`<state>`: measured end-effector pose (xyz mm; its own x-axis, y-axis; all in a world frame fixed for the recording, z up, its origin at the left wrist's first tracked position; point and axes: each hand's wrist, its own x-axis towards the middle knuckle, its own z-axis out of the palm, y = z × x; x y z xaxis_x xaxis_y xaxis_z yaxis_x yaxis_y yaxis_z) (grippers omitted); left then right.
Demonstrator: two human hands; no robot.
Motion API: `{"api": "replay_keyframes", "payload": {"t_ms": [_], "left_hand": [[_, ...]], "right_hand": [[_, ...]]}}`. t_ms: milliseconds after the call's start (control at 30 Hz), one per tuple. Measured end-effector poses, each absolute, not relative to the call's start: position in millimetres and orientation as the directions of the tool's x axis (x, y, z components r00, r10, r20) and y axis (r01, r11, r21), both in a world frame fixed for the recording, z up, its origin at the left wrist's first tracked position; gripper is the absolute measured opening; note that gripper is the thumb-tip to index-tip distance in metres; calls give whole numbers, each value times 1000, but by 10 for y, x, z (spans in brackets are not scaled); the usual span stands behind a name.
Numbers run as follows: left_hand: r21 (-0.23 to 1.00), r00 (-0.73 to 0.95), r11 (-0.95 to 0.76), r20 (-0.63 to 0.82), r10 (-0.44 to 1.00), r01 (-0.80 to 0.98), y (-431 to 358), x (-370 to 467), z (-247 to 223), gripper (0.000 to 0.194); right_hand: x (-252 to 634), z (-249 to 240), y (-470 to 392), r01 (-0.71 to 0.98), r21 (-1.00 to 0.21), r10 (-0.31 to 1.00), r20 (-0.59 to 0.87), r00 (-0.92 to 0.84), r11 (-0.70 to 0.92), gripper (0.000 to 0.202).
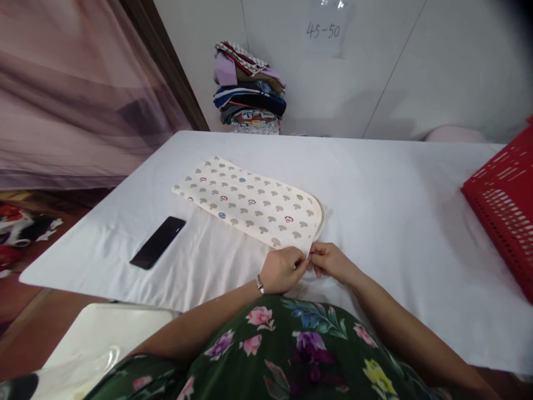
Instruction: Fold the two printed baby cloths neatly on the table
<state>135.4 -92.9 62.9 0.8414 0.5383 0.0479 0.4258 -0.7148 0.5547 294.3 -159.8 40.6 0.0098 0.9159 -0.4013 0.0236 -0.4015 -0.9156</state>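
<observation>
A cream cloth (250, 203) printed with small mushrooms lies flat on the white-covered table (395, 222), stretching from the middle left toward me. My left hand (283, 269) and my right hand (331, 261) meet at its near corner, and both pinch the cloth's edge between their fingertips. A bracelet sits on my left wrist.
A black phone (158, 242) lies on the table to the left. A stack of folded clothes (250, 89) stands at the back by the wall. A red plastic basket (506, 200) sits at the right edge. A white chair (95, 339) is at the lower left.
</observation>
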Motion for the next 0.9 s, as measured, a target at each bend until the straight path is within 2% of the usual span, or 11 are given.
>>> {"api": "replay_keyframes", "payload": {"t_ms": [100, 233, 333, 433, 500, 600, 667, 800, 900], "left_hand": [[561, 846, -706, 19, 533, 433, -923, 1372, 594, 18], [608, 863, -702, 51, 502, 372, -902, 1339, 534, 20], [599, 872, -722, 77, 483, 346, -883, 1308, 522, 19], [583, 872, -727, 61, 486, 364, -866, 1319, 524, 15], [578, 877, -729, 46, 479, 367, -857, 1346, 528, 15], [563, 884, -741, 39, 466, 365, -850, 1383, 530, 16], [552, 884, -749, 44, 466, 368, -851, 1392, 524, 15], [524, 892, -777, 68, 447, 349, -858, 1373, 498, 16], [473, 903, -827, 133, 409, 305, -840, 1341, 515, 19]], "right_hand": [[2960, 387, -1613, 13, -908, 908, -419, -8, -418, 10], [2974, 379, -1686, -40, -873, 872, -480, -101, -485, 20], [3009, 398, -1701, -10, -876, 870, -477, -122, -482, 24], [3122, 440, -1619, 90, -909, 913, -402, 65, -406, 24], [3240, 478, -1511, 233, -916, 923, -257, 287, -328, 22], [3411, 533, -1286, 557, -777, 878, 12, 479, -293, 24], [3483, 555, -1110, 702, -631, 871, 81, 484, -331, 28], [3560, 546, -773, 809, -429, 891, 18, 454, -403, 30], [3646, 506, -624, 808, -353, 870, -40, 491, -472, 22]]}}
